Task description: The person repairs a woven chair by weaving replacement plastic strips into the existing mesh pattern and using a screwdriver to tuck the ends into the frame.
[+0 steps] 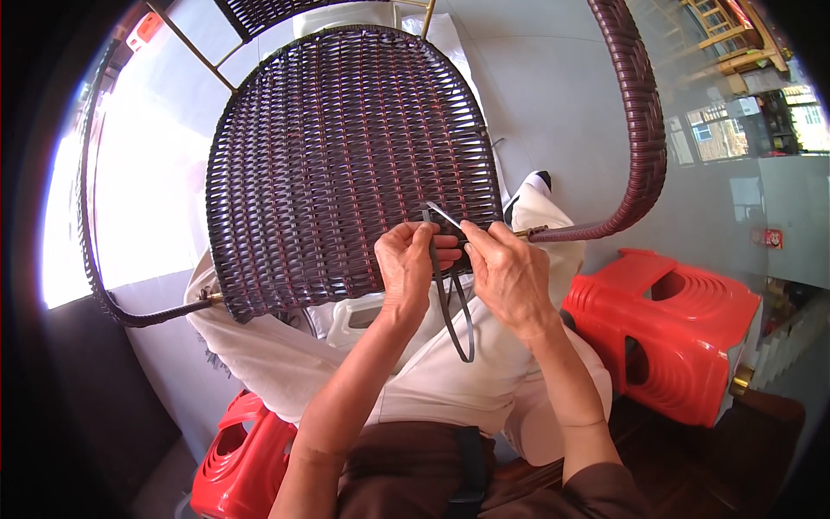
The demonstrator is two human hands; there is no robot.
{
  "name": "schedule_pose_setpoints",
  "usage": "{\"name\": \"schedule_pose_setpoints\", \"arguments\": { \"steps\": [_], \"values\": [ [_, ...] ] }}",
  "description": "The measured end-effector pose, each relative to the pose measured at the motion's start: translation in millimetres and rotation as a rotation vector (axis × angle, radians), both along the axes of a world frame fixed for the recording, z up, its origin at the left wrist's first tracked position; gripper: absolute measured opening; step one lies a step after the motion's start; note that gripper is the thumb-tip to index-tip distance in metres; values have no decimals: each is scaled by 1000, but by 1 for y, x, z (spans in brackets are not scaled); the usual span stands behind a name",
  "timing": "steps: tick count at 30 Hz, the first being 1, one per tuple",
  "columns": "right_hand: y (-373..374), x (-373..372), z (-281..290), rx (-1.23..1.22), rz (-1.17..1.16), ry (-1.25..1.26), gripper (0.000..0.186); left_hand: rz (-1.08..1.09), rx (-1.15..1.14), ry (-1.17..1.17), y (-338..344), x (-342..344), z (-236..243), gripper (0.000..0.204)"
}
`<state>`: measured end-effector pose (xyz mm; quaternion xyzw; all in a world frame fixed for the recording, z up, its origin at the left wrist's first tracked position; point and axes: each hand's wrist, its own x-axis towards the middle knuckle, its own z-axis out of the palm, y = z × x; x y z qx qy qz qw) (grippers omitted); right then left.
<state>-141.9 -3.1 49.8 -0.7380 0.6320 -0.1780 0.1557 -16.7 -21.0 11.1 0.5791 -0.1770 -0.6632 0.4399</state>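
A woven dark brown wicker chair seat point(346, 156) is tilted up in front of me, its near edge above my lap. My left hand point(406, 266) is closed at the seat's near right corner, pinching a flat dark weaving strip point(469, 333) between thumb and finger. The strip hangs below in a long loop between my hands. My right hand point(514, 275) grips a thin metal tool point(445, 215), its shiny shaft pointing up and left over the weave. Most of its handle is hidden in my fingers, so its exact kind is unclear.
Wicker-wrapped armrests curve out on the right point(640, 121) and left point(86, 216). One red plastic stool point(683, 346) lies at the right, another red stool point(238, 463) at lower left. Behind the seat stands a metal frame with a wicker panel point(294, 13).
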Motion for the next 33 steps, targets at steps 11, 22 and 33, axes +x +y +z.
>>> {"name": "schedule_pose_setpoints", "arguments": {
  "steps": [11, 22, 33],
  "values": [
    [6, 4, -13, 99, 57, 74, 39, 3, -9, -3, 1, 0, -5, 22],
    [19, 5, -54, -326, 0, -117, 37, -12, -58, -50, 3, -1, -7, 21],
    [22, 5, -59, -345, -1, -73, 41, 64, -68, -57, 2, -5, -2, 22]
  ]
}}
